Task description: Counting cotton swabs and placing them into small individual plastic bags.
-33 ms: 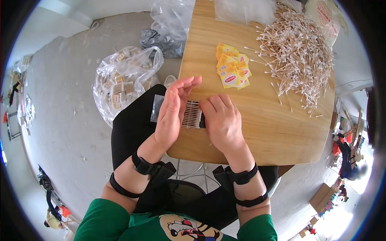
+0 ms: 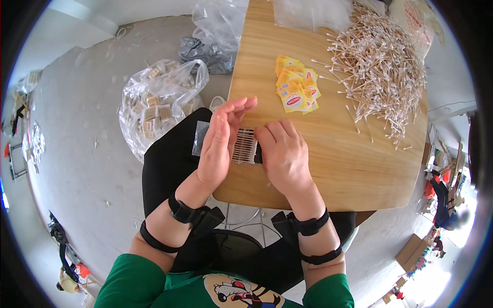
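Note:
A row of cotton swabs (image 2: pixel 244 147) lies side by side near the table's left edge, between my two hands. My left hand (image 2: pixel 221 143) stands on edge at the left of the row, fingers stretched out and holding nothing. At the row's right end is my right hand (image 2: pixel 285 151), its fingers curled in; whatever they grip is hidden beneath them. A narrow dark strip (image 2: pixel 259 155) shows between the swabs and my right hand. From behind my left hand, a clear plastic sleeve (image 2: pixel 199 138) sticks out past the table edge.
Yellow printed cards (image 2: pixel 295 87) lie in a loose stack beyond my hands. A large heap of loose cotton swabs (image 2: pixel 382 66) covers the table's far right. Clear plastic bags (image 2: pixel 313 13) lie at the back. Left of the table, a clear bag (image 2: pixel 154 110) of packed swabs rests on the floor.

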### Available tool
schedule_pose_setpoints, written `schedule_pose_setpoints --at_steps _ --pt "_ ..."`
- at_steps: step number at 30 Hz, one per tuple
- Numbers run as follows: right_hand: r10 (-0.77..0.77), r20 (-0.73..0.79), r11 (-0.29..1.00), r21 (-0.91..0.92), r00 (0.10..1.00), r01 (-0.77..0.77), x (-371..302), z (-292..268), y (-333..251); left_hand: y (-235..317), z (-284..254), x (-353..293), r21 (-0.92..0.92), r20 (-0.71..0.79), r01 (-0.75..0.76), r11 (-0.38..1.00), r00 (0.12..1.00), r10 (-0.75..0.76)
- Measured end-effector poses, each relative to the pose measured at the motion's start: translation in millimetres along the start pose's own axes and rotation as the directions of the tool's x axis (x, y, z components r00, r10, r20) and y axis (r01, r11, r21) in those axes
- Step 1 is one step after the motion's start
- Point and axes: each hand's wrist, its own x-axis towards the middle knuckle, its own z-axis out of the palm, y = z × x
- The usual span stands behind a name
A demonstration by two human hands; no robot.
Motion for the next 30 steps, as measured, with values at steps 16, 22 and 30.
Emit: schedule_pose_setpoints --at_steps 16,22,30 --pt "0.012 0.006 0.999 -0.039 1.0 -0.012 -2.7 -0.7 3.6 -1.1 1.4 0.0 0.008 -0.021 -0.022 1.0 1.0 0.022" --pt "0.082 0.005 0.994 -0.079 0.997 -0.081 -17.2 -19.3 21.0 -2.0 -1.8 -0.1 0.023 -0.009 -0.026 0.999 1.0 0.026" --pt "0.358 -0.037 0.932 -0.035 0.933 -0.36 -51.3 -75.8 58.8 2.6 2.8 -2.2 0.024 -0.003 -0.002 1.0 1.0 0.002"
